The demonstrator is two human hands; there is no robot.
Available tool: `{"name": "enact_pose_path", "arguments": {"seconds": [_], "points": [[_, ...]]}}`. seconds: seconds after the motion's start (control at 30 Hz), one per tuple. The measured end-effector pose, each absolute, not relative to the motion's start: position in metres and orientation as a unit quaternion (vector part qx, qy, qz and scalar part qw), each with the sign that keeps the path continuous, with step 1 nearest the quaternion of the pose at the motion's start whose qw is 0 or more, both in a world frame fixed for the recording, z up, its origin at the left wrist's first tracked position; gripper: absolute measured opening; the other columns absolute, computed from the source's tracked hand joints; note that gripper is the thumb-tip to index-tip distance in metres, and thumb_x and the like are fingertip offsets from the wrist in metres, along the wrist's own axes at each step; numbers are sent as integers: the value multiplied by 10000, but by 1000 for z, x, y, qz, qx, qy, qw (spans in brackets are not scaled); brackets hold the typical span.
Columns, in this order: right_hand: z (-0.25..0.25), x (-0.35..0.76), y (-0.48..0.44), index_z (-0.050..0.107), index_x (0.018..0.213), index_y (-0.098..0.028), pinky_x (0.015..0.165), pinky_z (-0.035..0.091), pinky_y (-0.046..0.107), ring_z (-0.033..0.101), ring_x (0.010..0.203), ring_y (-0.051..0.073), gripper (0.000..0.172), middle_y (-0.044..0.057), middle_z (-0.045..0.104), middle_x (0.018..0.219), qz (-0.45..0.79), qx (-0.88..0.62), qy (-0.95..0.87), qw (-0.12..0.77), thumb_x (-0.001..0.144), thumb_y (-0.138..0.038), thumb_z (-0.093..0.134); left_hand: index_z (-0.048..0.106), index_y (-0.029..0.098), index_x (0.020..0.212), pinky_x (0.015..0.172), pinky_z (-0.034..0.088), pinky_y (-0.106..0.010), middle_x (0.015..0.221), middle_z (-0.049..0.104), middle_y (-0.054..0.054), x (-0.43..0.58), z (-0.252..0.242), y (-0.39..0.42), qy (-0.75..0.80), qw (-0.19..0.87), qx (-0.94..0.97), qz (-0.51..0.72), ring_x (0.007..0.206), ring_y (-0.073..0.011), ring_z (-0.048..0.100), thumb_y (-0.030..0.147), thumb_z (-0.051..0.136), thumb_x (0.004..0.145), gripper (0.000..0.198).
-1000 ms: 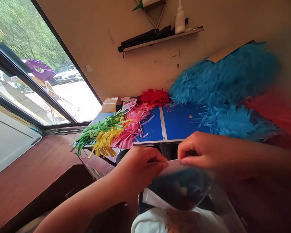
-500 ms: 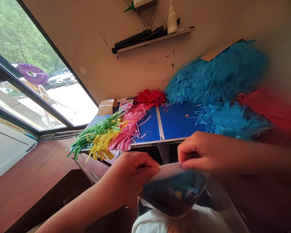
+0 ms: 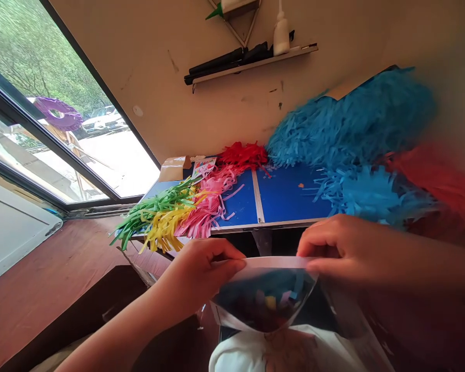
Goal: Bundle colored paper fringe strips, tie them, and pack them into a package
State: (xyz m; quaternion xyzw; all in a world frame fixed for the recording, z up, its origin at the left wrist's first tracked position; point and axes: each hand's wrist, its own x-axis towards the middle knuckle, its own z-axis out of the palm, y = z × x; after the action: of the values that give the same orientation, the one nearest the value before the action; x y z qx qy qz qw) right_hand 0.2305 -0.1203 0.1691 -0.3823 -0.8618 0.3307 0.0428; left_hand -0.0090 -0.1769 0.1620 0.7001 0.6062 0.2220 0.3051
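White cloth (image 3: 234,356): lies at the bottom edge of my view, below the film.
Left hand (image 3: 209,266): thumb and fingers clamped on the left part of the white strip.
Right hand (image 3: 335,245): thumb and fingers clamped on the same strip, toward its right end.
White strip (image 3: 273,262): held in the air between both hands, near side of the counter; it forms the top edge of the clear film.
Grip spacing: wider than half a second ago; I note that the two grips have drawn apart along the strip.
Effect on the work: a longer run of strip lies bare and nearly level between the grips; I judge the edge to be better spread and easier to inspect.
Clear film (image 3: 251,297): hangs below the strip with a curved lower edge. Coloured patches show in it; I cannot tell whether they are contents or reflections.
Counter (image 3: 290,196): beyond both hands.
Paper fringes, left: green (image 3: 155,206), yellow (image 3: 165,227) and pink (image 3: 205,206), overlapping at the counter's front edge; red (image 3: 242,155) behind.
Blue fringes (image 3: 356,113): heaped on the right, unchanged.
Wall shelf (image 3: 248,66): carries a white bottle (image 3: 281,39).
Window (image 3: 73,67): far left; a purple ring (image 3: 73,123) shows outside.
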Motion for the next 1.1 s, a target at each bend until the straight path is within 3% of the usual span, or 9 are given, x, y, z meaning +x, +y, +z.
{"name": "enact_pose_path", "arguments": {"seconds": [0.2, 0.33, 0.47, 0.6, 0.7, 0.8, 0.9, 1.0, 1.1], "points": [[160, 229, -110, 636, 665, -180, 520, 366, 212, 566, 614, 128, 133, -7, 643, 660, 351, -387, -848, 87, 740, -206, 529, 686, 162, 734, 457, 364, -179, 587, 603, 2, -13, 155, -171, 594, 351, 682, 243, 515, -101, 501, 339, 577, 755, 209], [154, 230, -109, 627, 694, -193, 532, 392, 224, 574, 622, 136, 156, 0, 646, 697, 324, -411, -847, 94, 775, -273, 521, 640, 197, 1016, 723, 474, -250, 941, 666, -62, -22, 136, -175, 477, 423, 690, 343, 856, -184, 601, 419, 587, 785, 325], [135, 232, -118, 624, 875, -217, 603, 454, 246, 600, 741, 164, 161, 30, 648, 871, 256, -367, -875, 185, 783, -320, 543, 452, 278, 1258, 894, 446, -366, 1246, 534, -105, -22, 90, -189, 329, 499, 635, 489, 1093, -264, 529, 521, 659, 708, 636], [115, 233, -122, 621, 927, -225, 726, 476, 293, 597, 834, 177, 167, 50, 639, 911, 129, -280, -901, 304, 851, -277, 481, 471, 286, 1216, 825, 467, -315, 1122, 586, -71, -7, 56, -198, 349, 421, 611, 572, 962, -230, 579, 465, 729, 658, 640], [109, 232, -120, 616, 889, -211, 736, 469, 315, 586, 796, 175, 179, 53, 638, 842, 75, -240, -914, 318, 876, -227, 438, 544, 208, 1103, 611, 453, -219, 818, 608, -18, 4, 54, -200, 483, 365, 570, 556, 670, -138, 546, 414, 732, 652, 530], [107, 231, -120, 591, 897, -221, 713, 471, 305, 586, 783, 170, 162, 50, 636, 842, 73, -238, -913, 325, 880, -216, 430, 559, 187, 1032, 508, 397, -204, 653, 544, 28, 11, 60, -199, 552, 378, 521, 530, 531, -98, 454, 421, 678, 678, 441], [101, 229, -125, 576, 933, -231, 721, 478, 299, 599, 805, 177, 136, 48, 641, 866, 40, -226, -906, 355, 864, -212, 461, 548, 200, 1019, 566, 421, -223, 685, 571, 22, 13, 63, -196, 563, 368, 514, 532, 588, -116, 503, 376, 649, 706, 373], [94, 226, -131, 583, 969, -242, 742, 481, 312, 610, 834, 199, 165, 50, 650, 882, 14, -216, -905, 365, 853, -217, 468, 503, 209, 1038, 691, 461, -270, 872, 642, -34, 12, 61, -192, 516, 382, 528, 556, 764, -165, 585, 351, 625, 750, 343], [91, 225, -135, 568, 1014, -240, 777, 484, 305, 617, 871, 199, 185, 45, 653, 947, 22, -240, -896, 372, 840, -253, 506, 419, 241, 1093, 669, 474, -261, 1063, 616, -72, 11, 57, -188, 443, 363, 542, 615, 785, -156, 604, 345, 635, 768, 404]]}}
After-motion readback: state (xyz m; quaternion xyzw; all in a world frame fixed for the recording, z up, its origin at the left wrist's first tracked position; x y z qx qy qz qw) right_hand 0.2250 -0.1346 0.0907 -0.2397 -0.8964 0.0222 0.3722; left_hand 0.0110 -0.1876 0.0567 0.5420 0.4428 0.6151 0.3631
